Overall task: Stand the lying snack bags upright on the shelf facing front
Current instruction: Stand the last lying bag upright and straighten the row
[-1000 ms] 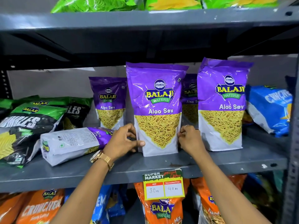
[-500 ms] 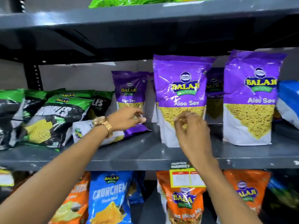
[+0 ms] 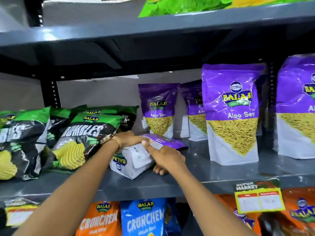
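A purple and white Aloo Sev bag (image 3: 136, 155) lies on its side on the grey middle shelf (image 3: 170, 184), its white base toward me and its purple top pointing back right. My left hand (image 3: 129, 139) grips its far side, wrist with a gold watch. My right hand (image 3: 166, 156) clamps the near right side, thumb on top and fingers underneath. To the right, an upright Aloo Sev bag (image 3: 231, 113) faces front, with another (image 3: 298, 108) at the frame's right edge. Two more (image 3: 158, 109) stand further back.
Black and green wafer bags (image 3: 85, 138) lean at the left, close to my left wrist. Orange and blue snack bags (image 3: 143, 218) fill the shelf below, beside a yellow price tag (image 3: 259, 198). Green bags (image 3: 179, 5) sit on the top shelf.
The view swung left. Both hands left the upright front bag and moved to the lying bag, where they now grip it from both sides.
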### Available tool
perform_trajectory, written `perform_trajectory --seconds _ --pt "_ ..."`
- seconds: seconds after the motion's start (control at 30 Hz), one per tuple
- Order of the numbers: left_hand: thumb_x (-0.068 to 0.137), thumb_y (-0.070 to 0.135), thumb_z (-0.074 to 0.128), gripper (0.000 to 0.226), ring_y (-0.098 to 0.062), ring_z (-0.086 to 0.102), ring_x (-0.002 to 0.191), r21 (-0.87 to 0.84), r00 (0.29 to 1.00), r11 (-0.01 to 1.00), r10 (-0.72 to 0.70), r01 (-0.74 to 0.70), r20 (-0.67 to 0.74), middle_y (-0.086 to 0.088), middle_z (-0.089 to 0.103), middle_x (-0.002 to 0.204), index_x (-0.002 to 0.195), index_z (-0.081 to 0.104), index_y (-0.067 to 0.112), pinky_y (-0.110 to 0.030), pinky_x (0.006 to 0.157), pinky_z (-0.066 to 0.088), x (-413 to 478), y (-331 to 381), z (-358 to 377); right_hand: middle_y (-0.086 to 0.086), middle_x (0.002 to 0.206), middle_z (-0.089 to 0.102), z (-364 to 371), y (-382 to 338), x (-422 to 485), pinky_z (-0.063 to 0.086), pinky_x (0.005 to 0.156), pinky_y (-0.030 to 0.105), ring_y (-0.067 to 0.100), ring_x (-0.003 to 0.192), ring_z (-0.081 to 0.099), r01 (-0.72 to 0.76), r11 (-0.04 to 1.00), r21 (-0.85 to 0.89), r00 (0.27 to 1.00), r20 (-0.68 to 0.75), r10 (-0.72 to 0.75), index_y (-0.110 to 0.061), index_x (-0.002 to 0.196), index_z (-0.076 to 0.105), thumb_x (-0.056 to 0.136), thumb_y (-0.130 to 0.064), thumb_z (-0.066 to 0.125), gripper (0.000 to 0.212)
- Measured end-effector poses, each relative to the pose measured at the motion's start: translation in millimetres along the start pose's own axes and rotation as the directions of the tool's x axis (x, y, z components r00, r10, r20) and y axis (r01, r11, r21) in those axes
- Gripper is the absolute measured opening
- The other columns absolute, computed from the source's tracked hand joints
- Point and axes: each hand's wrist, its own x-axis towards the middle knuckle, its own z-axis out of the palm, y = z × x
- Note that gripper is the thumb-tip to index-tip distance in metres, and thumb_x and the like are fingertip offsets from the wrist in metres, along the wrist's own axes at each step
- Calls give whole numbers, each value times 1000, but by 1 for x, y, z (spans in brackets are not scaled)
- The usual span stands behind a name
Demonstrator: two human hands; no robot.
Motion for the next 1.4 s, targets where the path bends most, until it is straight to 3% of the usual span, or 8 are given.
perform_trajectory --seconds 0.2,0.5,0.87,0.97,1.07,1.2,1.3,1.4 --pt "58 86 50 64 -23 59 69 -207 945 963 106 -175 -310 -2 62 74 65 52 22 -31 58 39 -31 -1 11 8 68 76 1 11 -15 63 62 36 22 53 73 101 950 296 984 -170 -52 -15 86 72 57 -89 47 82" --pt "74 53 70 56 -21 64 102 -392 754 742 226 -543 -617 -1 66 112 114 47 19 -47 90 51 -37 23 18 4 105 75 -35 20 7 63 62 41 20 86 73 228 848 478 971 -178 -160 -26 110 70 73 -48 73 43" --pt "60 43 85 96 -29 53 123 -465 778 740 123 -486 -616 -13 56 133 134 36 7 -42 102 45 44 28 40 14 127 66 -52 26 107 52 82 28 26 109 65 141 909 391 988 -118 -103 -5 124 60 84 -9 68 40" --pt "58 44 86 92 -27 58 117 -531 776 698 55 -479 -628 -11 62 126 130 42 8 -42 99 48 54 30 49 12 126 65 -43 36 115 48 58 8 11 86 64 195 876 442 980 -122 -157 -6 127 57 89 -9 62 39" --pt "54 45 88 77 -23 63 105 -588 761 644 -14 -489 -648 -7 66 115 114 51 12 -35 89 52 56 29 61 9 129 64 -32 51 123 54 82 26 17 102 65 207 753 625 978 -108 -179 -8 130 53 88 -10 63 43" --pt "47 45 91 93 -24 58 111 -680 812 584 -59 -444 -581 -10 55 124 123 46 14 -39 96 52 63 19 71 2 116 70 -32 59 126 49 72 32 15 95 67 94 685 722 995 -46 -87 -19 122 57 80 -14 70 44" --pt "42 50 91 94 -22 54 106 -756 837 552 -177 -351 -518 -10 47 123 118 46 18 -38 95 51 67 11 76 -2 101 73 -35 59 123 49 69 34 17 93 67 40 674 737 999 -40 -15 -26 100 67 77 -45 66 30" --pt "45 53 88 72 -25 57 91 -785 829 545 -264 -294 -493 -7 57 102 92 48 19 -38 86 51 72 2 79 -4 104 69 -33 57 123 46 71 32 16 95 62 16 673 740 995 -75 58 -29 105 65 80 -73 42 56"
